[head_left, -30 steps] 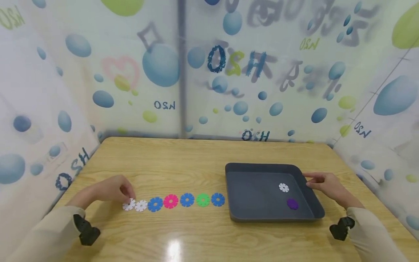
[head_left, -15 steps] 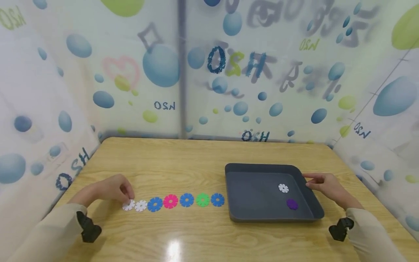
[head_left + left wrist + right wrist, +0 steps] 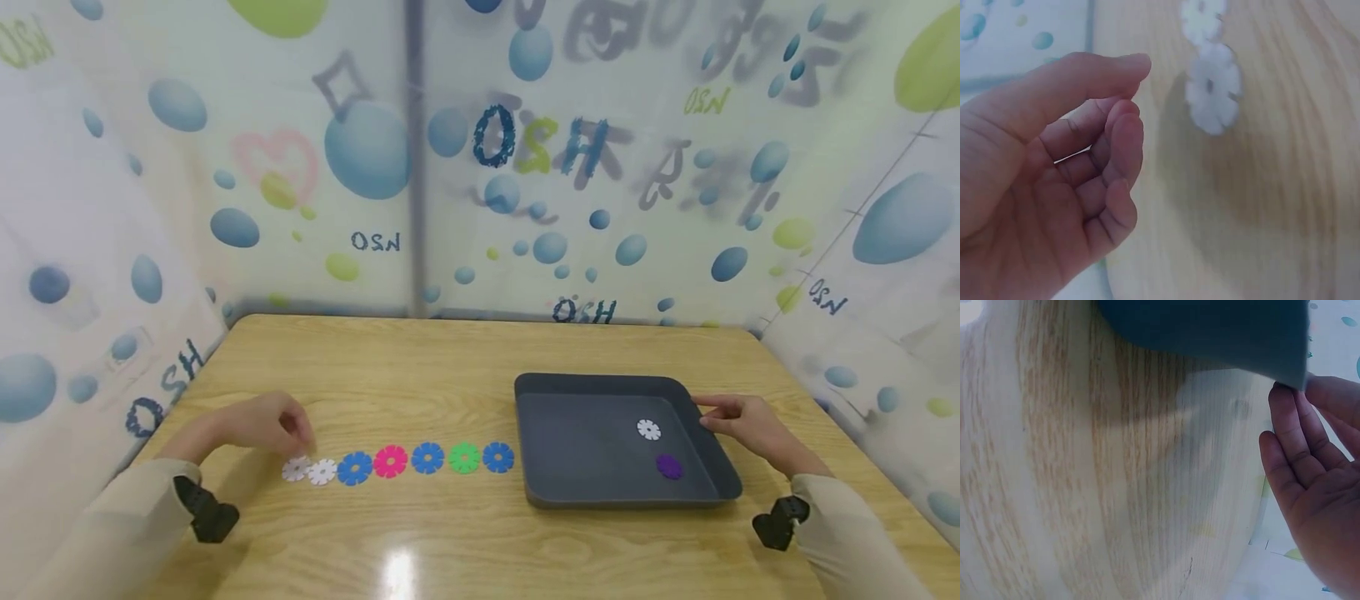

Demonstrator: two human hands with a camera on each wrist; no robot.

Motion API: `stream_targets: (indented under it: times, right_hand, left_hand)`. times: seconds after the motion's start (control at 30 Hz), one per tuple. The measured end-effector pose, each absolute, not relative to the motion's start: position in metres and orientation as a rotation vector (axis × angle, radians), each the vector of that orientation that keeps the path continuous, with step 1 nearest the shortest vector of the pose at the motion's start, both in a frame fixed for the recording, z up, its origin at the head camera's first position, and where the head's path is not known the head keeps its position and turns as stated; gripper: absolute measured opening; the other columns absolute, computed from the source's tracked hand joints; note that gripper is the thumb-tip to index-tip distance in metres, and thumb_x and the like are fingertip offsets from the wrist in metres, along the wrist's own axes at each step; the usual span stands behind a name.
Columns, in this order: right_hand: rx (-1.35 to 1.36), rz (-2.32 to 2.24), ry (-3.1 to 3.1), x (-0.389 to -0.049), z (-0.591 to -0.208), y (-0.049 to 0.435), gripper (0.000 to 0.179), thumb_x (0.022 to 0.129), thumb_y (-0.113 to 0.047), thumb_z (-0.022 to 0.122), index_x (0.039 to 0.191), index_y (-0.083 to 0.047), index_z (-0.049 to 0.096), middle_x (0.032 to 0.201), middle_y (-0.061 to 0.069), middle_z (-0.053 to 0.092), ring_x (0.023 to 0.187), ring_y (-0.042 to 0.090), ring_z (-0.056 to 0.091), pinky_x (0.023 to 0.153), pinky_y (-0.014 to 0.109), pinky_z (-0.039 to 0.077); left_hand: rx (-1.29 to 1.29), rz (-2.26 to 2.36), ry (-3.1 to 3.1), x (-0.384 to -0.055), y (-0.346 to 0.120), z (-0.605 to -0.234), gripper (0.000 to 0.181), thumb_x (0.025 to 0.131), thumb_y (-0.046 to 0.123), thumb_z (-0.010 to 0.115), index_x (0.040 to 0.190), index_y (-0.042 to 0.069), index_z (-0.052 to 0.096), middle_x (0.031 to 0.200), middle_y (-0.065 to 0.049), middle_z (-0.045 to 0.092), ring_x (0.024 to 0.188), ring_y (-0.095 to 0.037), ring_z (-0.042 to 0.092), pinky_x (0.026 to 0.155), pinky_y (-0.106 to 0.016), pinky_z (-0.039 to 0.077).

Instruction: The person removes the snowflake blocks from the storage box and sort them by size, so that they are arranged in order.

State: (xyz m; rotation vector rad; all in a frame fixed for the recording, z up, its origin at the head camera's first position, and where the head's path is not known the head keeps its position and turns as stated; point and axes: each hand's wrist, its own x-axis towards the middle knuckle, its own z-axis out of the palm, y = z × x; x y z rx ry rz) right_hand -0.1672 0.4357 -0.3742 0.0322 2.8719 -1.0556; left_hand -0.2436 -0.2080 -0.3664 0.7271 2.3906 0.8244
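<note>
My left hand (image 3: 264, 423) hovers just above the leftmost white notched plastic disc (image 3: 294, 470), fingers loosely curled and holding nothing. In the left wrist view that white disc (image 3: 1215, 109) lies on the wood, apart from the fingertips. A second white disc (image 3: 322, 472) lies beside it, close to touching. The row continues rightward with a blue disc (image 3: 348, 468), a pink disc (image 3: 382, 461), another blue disc (image 3: 418, 457), a green disc (image 3: 455, 457) and a last blue disc (image 3: 489, 457). My right hand (image 3: 753, 429) pinches the right rim of a dark grey tray (image 3: 585, 450).
Inside the tray lie a white disc (image 3: 643, 424) and a purple disc (image 3: 670, 466), apart from each other. The tray's left wall stands close to the row's right end. Patterned curtains (image 3: 480, 208) surround the wooden table (image 3: 390, 358) at the back and sides.
My left hand has let go of the leftmost white disc and lifted slightly off it. The disc stays in the row. My right hand keeps its place on the tray rim.
</note>
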Motion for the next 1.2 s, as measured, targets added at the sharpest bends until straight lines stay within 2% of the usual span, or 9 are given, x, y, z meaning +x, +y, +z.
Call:
stream_targets:
  times: [0.27,0.5,0.67,0.9,1.2]
  right_hand:
    - [0.041,-1.048,2.870,-0.166,-0.375,0.436,0.048,0.088,-0.018,0.061,0.126,0.008,0.048,0.093,0.010,0.065,0.082,0.017,0.059,0.072,0.032,0.047]
    - [0.046,-1.057,2.872,-0.166,-0.375,0.438,0.048,0.089,-0.018,0.061,0.127,0.008,0.047,0.094,0.010,0.064,0.083,0.018,0.059,0.072,0.032,0.047]
    - [0.012,-1.076,2.869,-0.167,-0.374,0.438,0.049,0.088,-0.019,0.061,0.127,0.008,0.048,0.093,0.011,0.065,0.082,0.017,0.059,0.071,0.031,0.048]
    - [-0.004,-1.088,2.863,-0.168,-0.374,0.438,0.048,0.087,-0.017,0.062,0.126,0.009,0.049,0.092,0.012,0.065,0.080,0.014,0.060,0.069,0.027,0.048]
    - [-0.009,-1.099,2.853,-0.170,-0.374,0.439,0.048,0.087,-0.017,0.063,0.126,0.009,0.048,0.094,0.013,0.065,0.082,0.014,0.060,0.070,0.026,0.048]
  left_hand:
    - [0.849,0.844,2.351,-0.244,-0.170,-0.340,0.009,0.076,0.005,0.068,0.081,0.001,0.062,0.073,-0.002,0.056,0.067,-0.016,0.051,0.060,-0.028,0.046]
    - [1.045,0.775,2.367,-0.246,-0.114,-0.327,0.006,0.080,0.010,0.068,0.081,0.008,0.062,0.068,0.002,0.054,0.061,-0.011,0.047,0.056,-0.026,0.042]
    - [1.129,0.805,2.343,-0.248,-0.067,-0.327,0.003,0.084,0.011,0.064,0.084,0.008,0.062,0.070,0.002,0.057,0.061,-0.010,0.050,0.058,-0.026,0.044]
    - [1.200,0.793,2.279,-0.255,0.006,-0.331,0.008,0.088,0.010,0.058,0.093,0.006,0.062,0.079,0.000,0.061,0.067,-0.011,0.056,0.061,-0.026,0.046]
    - [1.254,0.673,2.273,-0.262,0.096,-0.336,0.010,0.087,0.011,0.062,0.097,0.008,0.062,0.093,0.002,0.060,0.087,-0.010,0.056,0.072,-0.022,0.045]
